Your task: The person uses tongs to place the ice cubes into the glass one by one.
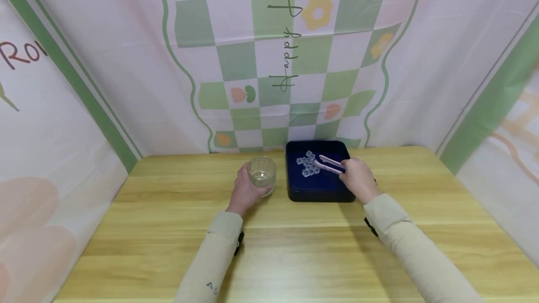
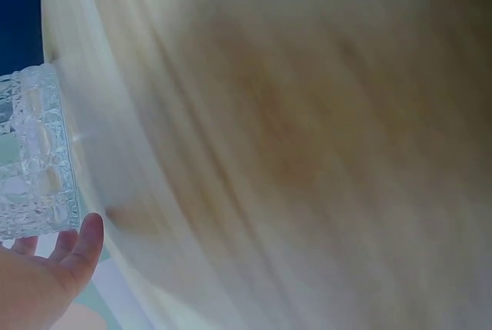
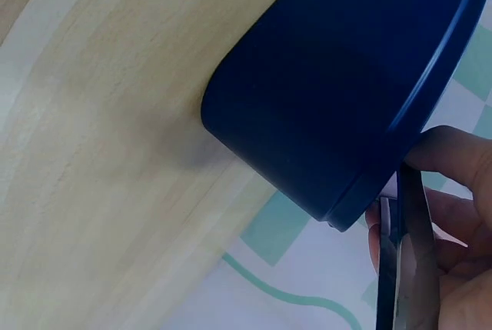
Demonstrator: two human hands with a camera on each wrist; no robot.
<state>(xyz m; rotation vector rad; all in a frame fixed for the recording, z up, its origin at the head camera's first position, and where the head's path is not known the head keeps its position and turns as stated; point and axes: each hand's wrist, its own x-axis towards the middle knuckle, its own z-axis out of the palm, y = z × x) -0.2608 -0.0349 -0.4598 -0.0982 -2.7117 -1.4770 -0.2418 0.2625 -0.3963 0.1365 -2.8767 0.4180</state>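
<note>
My left hand (image 1: 246, 191) is wrapped round a clear glass (image 1: 262, 172) on the table, thumb along its near side. In the left wrist view the glass (image 2: 34, 153) shows a raised block pattern, with the fingers (image 2: 84, 249) at its side. My right hand (image 1: 358, 179) grips pale pink tongs (image 1: 330, 168) over the dark blue tray (image 1: 322, 195). The tongs' tips, spread apart, point at clear ice-like cubes (image 1: 309, 165) clustered in the tray. In the right wrist view the tongs' handle (image 3: 415, 253) passes through the right hand (image 3: 465, 230) beside the tray's wall (image 3: 307, 115).
The wooden table (image 1: 269, 261) runs back to a curtain (image 1: 273, 60) with green checks and flowers. More printed cloth hangs on both sides. The tray stands near the table's back edge, just right of the glass.
</note>
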